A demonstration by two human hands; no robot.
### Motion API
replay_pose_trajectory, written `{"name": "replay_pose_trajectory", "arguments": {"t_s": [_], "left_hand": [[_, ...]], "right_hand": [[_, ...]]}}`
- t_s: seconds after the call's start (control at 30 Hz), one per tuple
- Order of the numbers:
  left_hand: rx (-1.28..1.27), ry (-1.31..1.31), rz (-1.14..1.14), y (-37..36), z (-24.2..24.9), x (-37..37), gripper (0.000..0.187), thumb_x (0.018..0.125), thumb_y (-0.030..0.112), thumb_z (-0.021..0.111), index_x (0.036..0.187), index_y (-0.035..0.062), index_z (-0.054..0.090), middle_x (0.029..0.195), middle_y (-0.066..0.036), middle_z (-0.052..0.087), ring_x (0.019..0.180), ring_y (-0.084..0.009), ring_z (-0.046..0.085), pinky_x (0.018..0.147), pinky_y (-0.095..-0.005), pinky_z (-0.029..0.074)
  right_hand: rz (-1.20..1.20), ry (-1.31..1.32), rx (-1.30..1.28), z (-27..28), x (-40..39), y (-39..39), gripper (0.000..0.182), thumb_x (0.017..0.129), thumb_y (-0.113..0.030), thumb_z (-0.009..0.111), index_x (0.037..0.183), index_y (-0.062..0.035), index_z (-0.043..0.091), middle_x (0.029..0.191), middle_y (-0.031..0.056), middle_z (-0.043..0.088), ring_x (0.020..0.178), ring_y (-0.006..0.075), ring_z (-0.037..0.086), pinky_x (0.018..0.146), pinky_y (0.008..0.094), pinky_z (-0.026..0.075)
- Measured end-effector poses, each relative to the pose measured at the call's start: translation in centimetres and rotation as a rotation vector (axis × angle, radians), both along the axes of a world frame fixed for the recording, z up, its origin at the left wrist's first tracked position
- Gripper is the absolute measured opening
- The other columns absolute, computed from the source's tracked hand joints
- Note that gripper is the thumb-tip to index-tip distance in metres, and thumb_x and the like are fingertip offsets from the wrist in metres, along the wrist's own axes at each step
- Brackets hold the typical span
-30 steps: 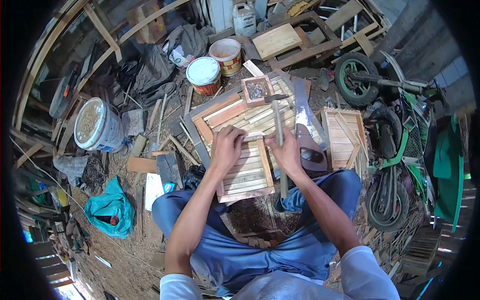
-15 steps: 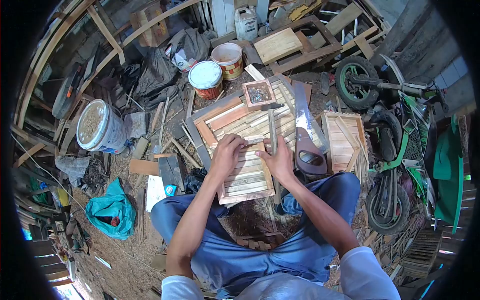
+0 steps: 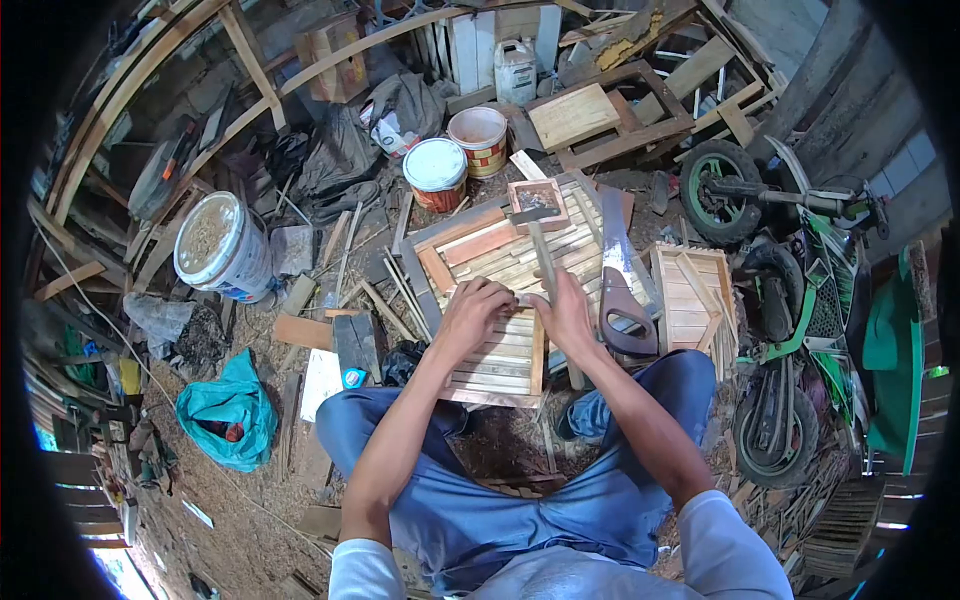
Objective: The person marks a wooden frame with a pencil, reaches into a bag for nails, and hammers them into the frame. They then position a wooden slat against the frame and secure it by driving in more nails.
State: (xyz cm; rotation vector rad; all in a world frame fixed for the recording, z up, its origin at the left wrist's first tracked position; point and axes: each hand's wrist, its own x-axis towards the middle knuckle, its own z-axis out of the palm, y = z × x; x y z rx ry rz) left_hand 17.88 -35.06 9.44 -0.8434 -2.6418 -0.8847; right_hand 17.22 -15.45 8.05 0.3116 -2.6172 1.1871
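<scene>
A small slatted wooden panel with a raised frame (image 3: 490, 383) lies tilted between my knees. Over its far edge, my left hand (image 3: 473, 318) is closed with the fingers bent down; whatever is pinched there is hidden. My right hand (image 3: 568, 318) grips a hammer (image 3: 541, 250) by its handle, head pointing away from me. The right thumb reaches toward the left fingertips. Beyond the hands, a small wooden box of nails (image 3: 537, 196) sits on a larger slatted board (image 3: 487, 247). A handsaw (image 3: 628, 318) rests on the board's right side.
Another slatted wooden piece (image 3: 690, 300) stands at the right, near a small green motorbike (image 3: 800, 290). Paint buckets (image 3: 435, 170) stand behind the board. A white bucket (image 3: 225, 245) and a teal bag (image 3: 232, 410) are on the left. Wood scraps cover the floor.
The hammer's head has swung slightly left and its handle now leans. Both hands have drawn closer together over the panel's far edge. The whole view has shifted a little.
</scene>
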Motion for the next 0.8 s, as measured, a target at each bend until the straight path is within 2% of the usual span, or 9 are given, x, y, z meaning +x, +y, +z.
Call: {"name": "replay_pose_trajectory", "arguments": {"t_s": [0.17, 0.2, 0.23, 0.3, 0.43, 0.53, 0.63, 0.73, 0.8], "left_hand": [[-0.020, 0.059, -0.006, -1.0, 0.4, 1.0, 0.018, 0.078, 0.004, 0.066, 0.096, 0.0073, 0.066, 0.101, -0.005, 0.063, 0.100, -0.0265, 0.057, 0.087, -0.0405, 0.044], [-0.001, 0.084, 0.055, -1.5, 0.8, 1.3, 0.018, 0.078, 0.004, 0.066, 0.096, 0.0069, 0.067, 0.100, -0.006, 0.063, 0.100, -0.0273, 0.057, 0.087, -0.0408, 0.044], [0.021, 0.112, 0.117, -2.0, 1.1, 2.0, 0.018, 0.079, 0.004, 0.066, 0.096, 0.0064, 0.067, 0.099, -0.007, 0.062, 0.100, -0.0281, 0.057, 0.087, -0.0411, 0.044], [0.031, 0.145, 0.308, -3.1, 2.0, 4.1, 0.016, 0.080, 0.006, 0.068, 0.095, 0.0052, 0.069, 0.098, -0.010, 0.062, 0.100, -0.0314, 0.057, 0.085, -0.0424, 0.044], [-0.077, -0.195, 0.726, -5.9, 2.0, 10.2, 0.011, 0.084, 0.010, 0.070, 0.094, 0.0051, 0.070, 0.100, -0.012, 0.062, 0.095, -0.0312, 0.060, 0.082, -0.0408, 0.047], [0.336, -0.641, 0.537, -7.4, -0.3, 13.8, 0.009, 0.092, 0.008, 0.065, 0.100, 0.0048, 0.068, 0.094, -0.004, 0.064, 0.090, -0.0192, 0.063, 0.077, -0.0350, 0.052], [0.897, -1.023, 0.665, -4.7, 1.3, 14.4, 0.010, 0.096, 0.012, 0.063, 0.104, 0.0064, 0.066, 0.091, 0.001, 0.062, 0.087, -0.0122, 0.061, 0.072, -0.0313, 0.056], [0.920, -0.841, 0.628, -3.6, 0.5, 13.4, 0.012, 0.098, 0.012, 0.060, 0.108, 0.0068, 0.065, 0.089, 0.000, 0.062, 0.080, -0.0122, 0.061, 0.069, -0.0316, 0.059], [0.789, -0.686, 0.673, -3.7, 0.7, 11.8, 0.011, 0.098, 0.009, 0.059, 0.103, 0.0021, 0.066, 0.090, -0.003, 0.066, 0.077, -0.0117, 0.060, 0.069, -0.0280, 0.052]], "right_hand": [[0.136, -0.208, -0.050, -0.9, -0.5, -1.3, 0.044, 0.083, -0.012, 0.074, 0.121, 0.0005, 0.056, 0.103, 0.0210, 0.069, 0.100, 0.0395, 0.065, 0.084, 0.0449, 0.051], [0.134, -0.234, -0.052, -1.1, -0.8, -1.3, 0.044, 0.083, -0.012, 0.074, 0.121, 0.0007, 0.056, 0.105, 0.0210, 0.070, 0.102, 0.0391, 0.066, 0.086, 0.0444, 0.052], [0.181, -0.193, -0.141, -0.9, -1.0, -1.3, 0.046, 0.082, -0.010, 0.073, 0.119, 0.0064, 0.052, 0.099, 0.0288, 0.068, 0.099, 0.0476, 0.063, 0.084, 0.0510, 0.051], [0.173, -0.230, -0.124, -0.6, -1.3, -0.9, 0.051, 0.083, -0.014, 0.073, 0.124, 0.0064, 0.050, 0.100, 0.0289, 0.068, 0.099, 0.0477, 0.063, 0.085, 0.0511, 0.051], [0.166, -0.355, 0.053, 0.7, -1.4, -0.6, 0.060, 0.087, -0.023, 0.071, 0.133, 0.0050, 0.046, 0.095, 0.0326, 0.066, 0.098, 0.0487, 0.063, 0.085, 0.0526, 0.051], [0.194, -0.365, 0.036, 0.1, -1.4, -0.4, 0.060, 0.088, -0.026, 0.069, 0.135, 0.0033, 0.046, 0.092, 0.0335, 0.065, 0.096, 0.0495, 0.063, 0.083, 0.0536, 0.050], [0.217, -0.341, 0.025, 0.3, -1.4, 0.1, 0.057, 0.089, -0.026, 0.069, 0.132, 0.0038, 0.047, 0.092, 0.0338, 0.065, 0.096, 0.0502, 0.063, 0.083, 0.0539, 0.050], [0.183, -0.336, 0.061, 1.2, -0.6, 1.0, 0.052, 0.088, -0.025, 0.070, 0.126, 0.0049, 0.050, 0.092, 0.0338, 0.065, 0.096, 0.0502, 0.063, 0.083, 0.0536, 0.050], [0.140, -0.354, 0.064, 1.9, -0.1, 2.1, 0.049, 0.087, -0.025, 0.071, 0.120, 0.0063, 0.052, 0.092, 0.0336, 0.065, 0.096, 0.0499, 0.063, 0.084, 0.0532, 0.050]]}}
